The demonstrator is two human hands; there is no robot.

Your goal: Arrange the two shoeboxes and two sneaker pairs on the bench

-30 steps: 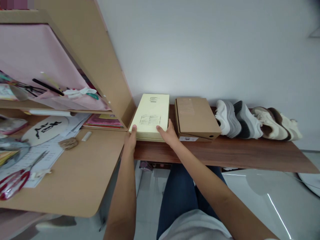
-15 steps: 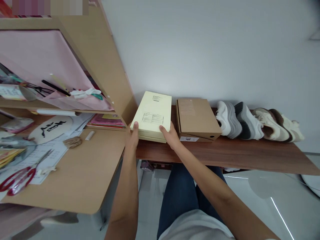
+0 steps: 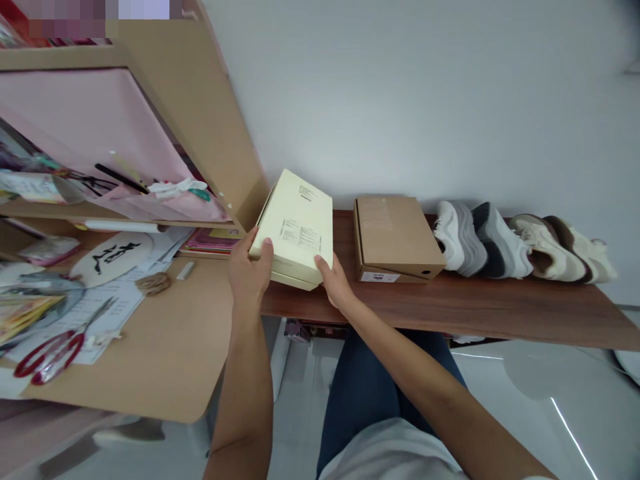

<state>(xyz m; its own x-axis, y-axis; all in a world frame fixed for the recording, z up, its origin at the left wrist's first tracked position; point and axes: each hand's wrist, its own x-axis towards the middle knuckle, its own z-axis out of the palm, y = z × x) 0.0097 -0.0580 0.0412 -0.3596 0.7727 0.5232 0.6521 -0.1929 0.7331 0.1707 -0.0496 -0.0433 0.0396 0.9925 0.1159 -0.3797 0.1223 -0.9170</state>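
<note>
A pale yellow shoebox [image 3: 297,227] with printed labels on its lid is gripped between both hands, turned at an angle and tilted above the brown wooden shelf [image 3: 400,300]. My left hand [image 3: 251,268] is wrapped round its near left corner, thumb on the lid. At the near right corner, my right hand [image 3: 336,280] clasps the box, its thumb on the lid's edge too. The fingers under the box are hidden. Just to the right stands a brown cardboard shoebox [image 3: 395,233], apart from the hands.
Right of the brown box stand white and grey sneakers [image 3: 457,240] and cream shoes [image 3: 555,257]. At left is a desk [image 3: 175,347] with red-handled scissors [image 3: 65,347], papers and a round fan [image 3: 113,259]. An upright cabinet panel [image 3: 200,113] rises beside the yellow box.
The yellow shoebox has shifted slightly left and turned, its left side tipping up from the shelf. Both hands have moved left with it. The brown shoebox and the shoes stay put.
</note>
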